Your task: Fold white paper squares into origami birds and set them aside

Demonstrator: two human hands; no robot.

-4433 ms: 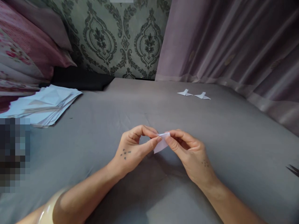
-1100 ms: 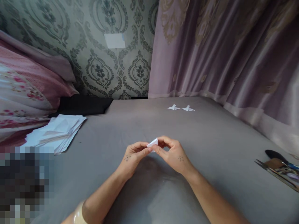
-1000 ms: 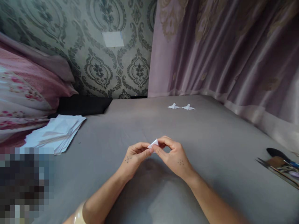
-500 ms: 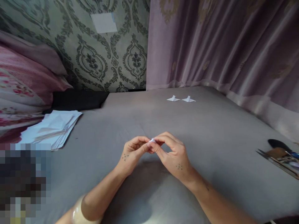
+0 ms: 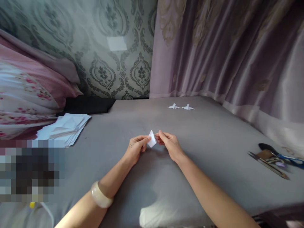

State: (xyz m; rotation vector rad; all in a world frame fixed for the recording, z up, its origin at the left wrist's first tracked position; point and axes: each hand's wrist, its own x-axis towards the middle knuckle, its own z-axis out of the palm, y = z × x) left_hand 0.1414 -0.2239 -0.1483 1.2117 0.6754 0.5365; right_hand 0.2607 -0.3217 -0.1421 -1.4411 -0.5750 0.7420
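A small white piece of folded paper point(image 5: 151, 139), with a pointed top, stands tilted between my hands above the grey bedsheet. My left hand point(image 5: 137, 146) pinches its left edge, thumb in front. My right hand point(image 5: 169, 143) is closed, its fingertips right at the paper's right edge; whether they grip a bit of it is hidden. Farther back on the sheet sit two small white folded-paper figures, a left one point(image 5: 174, 106) and a right one point(image 5: 187, 107), each with spread points and a raised middle.
A stack of white paper sheets point(image 5: 68, 126) lies at the left, before a black folded item point(image 5: 91, 104). Tweezers point(image 5: 268, 165) and scissors with blue handles point(image 5: 289, 158) lie at the right. A curtain point(image 5: 185, 63) borders the back right. The lower left is pixelated.
The paper, earlier mostly covered by both hands' fingers, now shows as a larger pointed shape. My right hand has drawn back to its right edge. The view has shifted.
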